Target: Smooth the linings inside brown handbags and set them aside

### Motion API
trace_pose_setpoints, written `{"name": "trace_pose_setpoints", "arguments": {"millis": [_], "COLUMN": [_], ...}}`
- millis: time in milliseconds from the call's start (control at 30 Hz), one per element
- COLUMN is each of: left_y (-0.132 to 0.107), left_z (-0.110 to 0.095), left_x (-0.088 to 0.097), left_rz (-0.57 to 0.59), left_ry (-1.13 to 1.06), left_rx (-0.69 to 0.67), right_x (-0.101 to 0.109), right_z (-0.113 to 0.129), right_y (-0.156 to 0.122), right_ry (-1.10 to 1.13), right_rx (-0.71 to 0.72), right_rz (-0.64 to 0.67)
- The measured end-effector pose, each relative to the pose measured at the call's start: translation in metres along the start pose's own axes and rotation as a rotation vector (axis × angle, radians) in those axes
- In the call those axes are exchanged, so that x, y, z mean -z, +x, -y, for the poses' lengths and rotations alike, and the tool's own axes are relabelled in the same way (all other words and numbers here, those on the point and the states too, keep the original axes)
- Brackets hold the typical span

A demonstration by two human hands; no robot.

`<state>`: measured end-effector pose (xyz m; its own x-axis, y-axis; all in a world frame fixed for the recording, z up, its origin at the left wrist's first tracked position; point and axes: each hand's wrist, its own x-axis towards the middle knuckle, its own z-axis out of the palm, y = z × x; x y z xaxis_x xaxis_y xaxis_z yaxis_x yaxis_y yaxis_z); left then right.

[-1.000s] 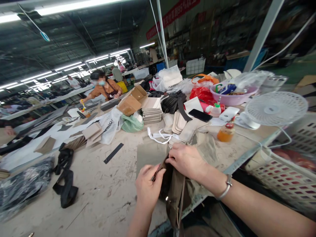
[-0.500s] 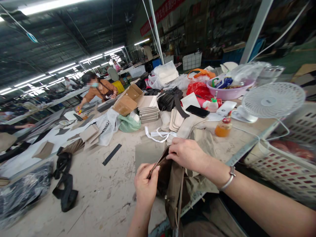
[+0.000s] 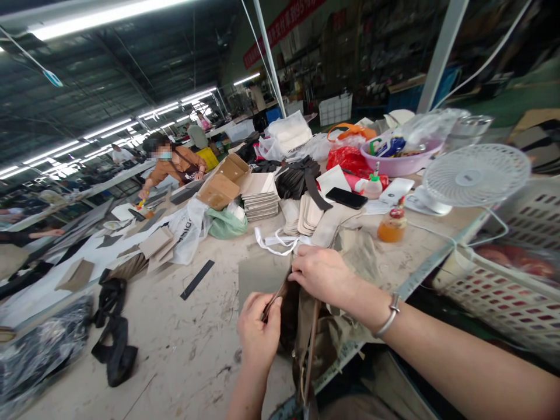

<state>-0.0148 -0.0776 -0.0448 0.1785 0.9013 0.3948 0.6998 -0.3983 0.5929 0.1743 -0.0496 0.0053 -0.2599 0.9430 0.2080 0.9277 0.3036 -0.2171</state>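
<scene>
My left hand (image 3: 259,324) pinches the near end of a folded edge on a brown fabric piece (image 3: 306,326), thumb on top. Farther along that same edge, my right hand (image 3: 321,271) grips it with bent fingers, and a metal bracelet (image 3: 388,315) circles the wrist. The fabric hangs down over the table's front edge, with a long narrow strip along it. Its lower part is in shadow. Beneath and behind the hands lies a flat grey-green sheet (image 3: 258,277), partly covered.
Beyond my hands are a white strap (image 3: 277,242), stacked pale panels (image 3: 260,198), a phone (image 3: 346,198) and a jar of orange liquid (image 3: 392,224). A white fan (image 3: 476,175) stands right, above a plastic basket (image 3: 503,286). Black straps (image 3: 114,338) lie left. A masked co-worker (image 3: 175,163) works farther back.
The view has shifted slightly. My right hand has moved a little left and closer to the left hand, still gripping the fabric edge. The left hand keeps its pinch.
</scene>
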Motion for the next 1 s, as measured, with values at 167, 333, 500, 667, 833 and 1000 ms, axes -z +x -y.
{"name": "trace_pose_setpoints", "arguments": {"millis": [167, 333, 500, 667, 833, 1000], "left_y": [0.012, 0.036, 0.047, 0.048, 0.049, 0.050], "left_z": [-0.009, -0.020, -0.021, -0.020, -0.019, -0.016], "left_x": [0.014, 0.019, 0.013, 0.012, 0.011, 0.010], "left_rz": [0.161, 0.294, 0.302, 0.324, 0.376, 0.388], "left_ry": [0.165, 0.369, 0.479, 0.456, 0.443, 0.299], "left_rx": [-0.047, -0.169, -0.158, -0.119, -0.081, -0.034], "right_x": [0.001, 0.001, 0.006, 0.009, 0.009, 0.006], "right_z": [0.004, 0.000, -0.018, -0.027, -0.022, -0.019], "right_y": [0.001, 0.000, -0.001, 0.003, 0.007, 0.010], "right_ry": [0.012, 0.048, 0.116, 0.077, 0.045, 0.048], "right_rx": [-0.007, -0.003, 0.181, 0.220, 0.138, 0.091], "right_rz": [0.007, 0.004, 0.024, 0.041, 0.034, -0.009]}}
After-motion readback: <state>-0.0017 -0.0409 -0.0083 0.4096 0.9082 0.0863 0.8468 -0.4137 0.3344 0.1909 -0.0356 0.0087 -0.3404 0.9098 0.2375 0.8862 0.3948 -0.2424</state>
